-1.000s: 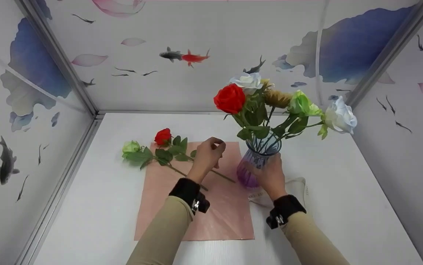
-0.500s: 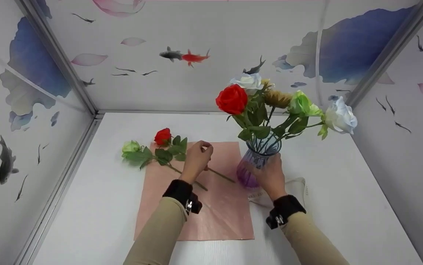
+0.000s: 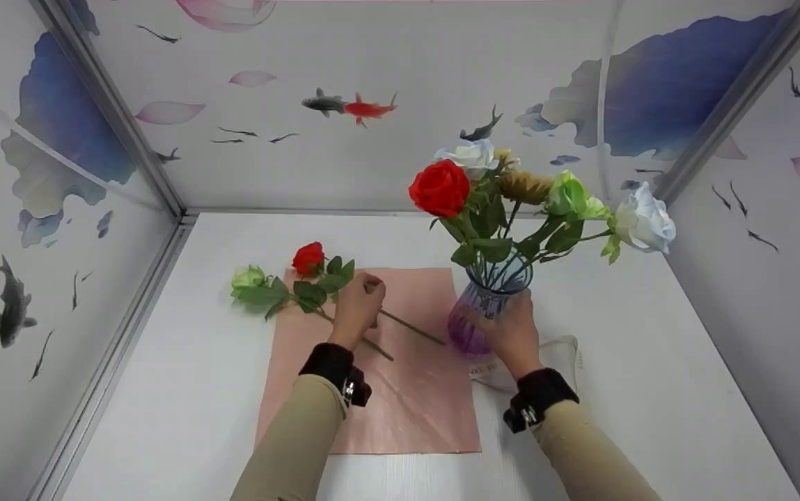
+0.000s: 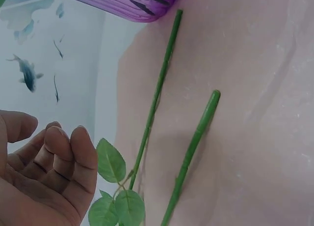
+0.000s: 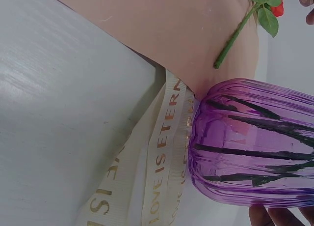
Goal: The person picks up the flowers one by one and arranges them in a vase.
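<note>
My left hand (image 3: pixel 358 309) hovers over two long-stemmed artificial roses, its fingers loosely curled around nothing in the left wrist view. One is a red rose (image 3: pixel 308 258), the other a pale green rose (image 3: pixel 246 280); both lie with stems slanting down to the right across a pink wrapping sheet (image 3: pixel 413 410). My right hand (image 3: pixel 514 334) grips a blue-and-purple glass vase (image 3: pixel 469 334) at its lower side. The vase holds a red rose (image 3: pixel 439 188), white roses (image 3: pixel 643 217), a green bloom (image 3: pixel 567 195) and brownish-gold flowers (image 3: pixel 525 186). Dark stems show through the purple glass.
A cream ribbon (image 5: pixel 164 147) with gold lettering lies beside the vase base, at the right edge of the pink sheet. The white table (image 3: pixel 650 390) is enclosed by walls (image 3: pixel 427 69) printed with fish and petals.
My left hand has moved left from near the red rose's lower stem toward its leaves, uncovering more stem. The right hand keeps its grip; the red rose in the vase has shifted slightly right.
</note>
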Demonstrator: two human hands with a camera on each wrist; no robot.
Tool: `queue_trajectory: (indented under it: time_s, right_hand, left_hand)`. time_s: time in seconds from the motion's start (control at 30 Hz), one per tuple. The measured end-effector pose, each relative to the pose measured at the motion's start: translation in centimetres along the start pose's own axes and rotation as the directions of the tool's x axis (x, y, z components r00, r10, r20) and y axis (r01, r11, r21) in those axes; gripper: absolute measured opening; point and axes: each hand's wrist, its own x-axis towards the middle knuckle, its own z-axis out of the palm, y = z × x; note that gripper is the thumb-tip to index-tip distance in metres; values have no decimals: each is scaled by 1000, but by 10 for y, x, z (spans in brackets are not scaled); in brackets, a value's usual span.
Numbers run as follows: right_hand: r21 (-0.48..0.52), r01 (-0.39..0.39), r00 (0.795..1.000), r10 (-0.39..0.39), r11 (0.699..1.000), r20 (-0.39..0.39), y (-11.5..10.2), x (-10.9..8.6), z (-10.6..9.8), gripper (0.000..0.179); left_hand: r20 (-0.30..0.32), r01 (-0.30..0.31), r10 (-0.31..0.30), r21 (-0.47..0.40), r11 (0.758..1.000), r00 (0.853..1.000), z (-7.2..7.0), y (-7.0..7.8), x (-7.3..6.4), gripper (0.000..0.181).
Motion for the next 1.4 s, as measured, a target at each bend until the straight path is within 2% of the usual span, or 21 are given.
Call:
queue_trajectory:
  time_s: [0.23,0.4,0.57,0.77,1.0,1.17,1.4]
  right_hand:
    - [2,-6,1000,6,1000,-2,1,0,1,114]
    - [-10,-14,1000,14,1000,-1,1,0,1,114]
    - [-8,-18,1000,18,1000,2,1,0,0,115]
    - [-9,-33,999,33,999,5,1,0,0,117]
    - [-38,-18,999,19,999,26,2,0,-1,122]
    - [-46,-27,999,28,999,29,1,0,-2,122]
    - [-39,-23,1000,23,999,17,0,0,-1,119]
  left_hand:
    - [-76,47,-42,63,997,996,-8,-14,2,28]
    - [-138,51,-32,134,990,990,-16,-26,3,28]
    - [-170,65,-38,153,986,985,-24,-41,3,31]
    - [-229,106,-65,171,980,971,-33,-54,2,30]
    - [-245,166,-121,174,971,962,-42,-67,2,34]
    - [-244,183,-132,197,963,961,-47,-73,3,32]
    - [-215,225,-176,229,947,961,-52,-81,3,38]
